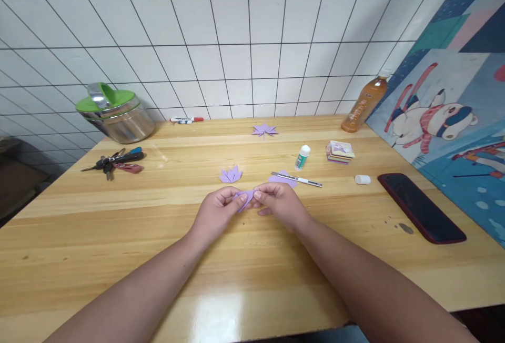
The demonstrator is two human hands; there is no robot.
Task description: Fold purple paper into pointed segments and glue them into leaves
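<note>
Between my two hands a small piece of purple paper (245,199) is held just above the wooden table. My left hand (218,207) pinches its left side between thumb and fingers. On the right side, the thumb and fingertips of my right hand (281,203) close on the same paper. The fingers hide part of it, so its full shape cannot be made out. Just beyond my hands lies a folded purple paper piece with pointed tips (231,174). A slim metallic pen-like tool (298,179) rests across a flat purple sheet (282,180), close to my right hand.
An uncapped glue stick (302,158) stands beyond, its white cap (362,179) off to the right. Around are a purple paper star shape (264,131), a paper stack (340,151), phone (421,207), drink bottle (365,103), keys (114,162), markers (187,120) and a green-lidded metal pot (118,114).
</note>
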